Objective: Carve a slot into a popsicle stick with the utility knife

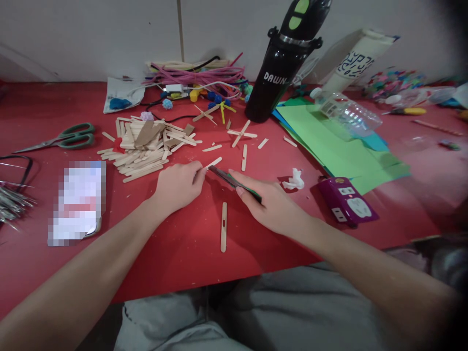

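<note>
My left hand point(179, 185) rests on the red table point(183, 263), its fingers pinched on a short wooden craft stick point(214, 162) that lies flat. My right hand point(272, 204) is closed round a green-handled utility knife point(234, 181), whose blade tip meets the near end of that stick. A longer craft stick with a slot point(223, 226) lies just in front of both hands. A pile of craft sticks point(144, 146) sits behind my left hand.
Green scissors point(66, 139) lie at the left, a black bottle point(285, 63) stands at the back. Green and blue paper sheets point(340, 151), a clear plastic bottle point(347, 112), a purple box point(347, 202), a tissue scrap point(294, 180) and pink cords point(199, 75) are around.
</note>
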`<state>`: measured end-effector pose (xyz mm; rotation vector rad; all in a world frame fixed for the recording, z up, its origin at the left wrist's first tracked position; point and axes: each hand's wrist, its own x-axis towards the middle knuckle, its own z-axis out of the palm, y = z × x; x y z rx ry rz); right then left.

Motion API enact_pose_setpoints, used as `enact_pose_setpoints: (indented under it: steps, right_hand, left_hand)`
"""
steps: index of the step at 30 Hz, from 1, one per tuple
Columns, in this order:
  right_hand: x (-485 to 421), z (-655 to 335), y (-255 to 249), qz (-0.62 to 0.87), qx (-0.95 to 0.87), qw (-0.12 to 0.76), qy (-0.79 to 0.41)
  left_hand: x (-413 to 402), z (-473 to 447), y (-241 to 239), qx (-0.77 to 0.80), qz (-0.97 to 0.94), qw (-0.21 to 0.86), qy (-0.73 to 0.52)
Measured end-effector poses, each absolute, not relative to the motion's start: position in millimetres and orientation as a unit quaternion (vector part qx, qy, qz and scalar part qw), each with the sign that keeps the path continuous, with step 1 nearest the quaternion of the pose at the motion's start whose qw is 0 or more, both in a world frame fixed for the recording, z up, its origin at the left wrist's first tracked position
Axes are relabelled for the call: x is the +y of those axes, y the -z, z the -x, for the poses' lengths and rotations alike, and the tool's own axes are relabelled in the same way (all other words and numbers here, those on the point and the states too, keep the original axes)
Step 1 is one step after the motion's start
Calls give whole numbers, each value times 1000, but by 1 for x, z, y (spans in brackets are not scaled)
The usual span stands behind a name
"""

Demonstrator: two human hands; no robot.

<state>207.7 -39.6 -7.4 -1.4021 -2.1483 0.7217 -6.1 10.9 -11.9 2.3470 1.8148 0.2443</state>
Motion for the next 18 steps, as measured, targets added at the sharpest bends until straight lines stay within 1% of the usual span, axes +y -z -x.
enact_pose_setpoints:
  steps: [18]
  right_hand:
    - [-38,-207,6,522,-784,221,-253]
  left_hand:
    - [11,6,12,605,-789,79,-72]
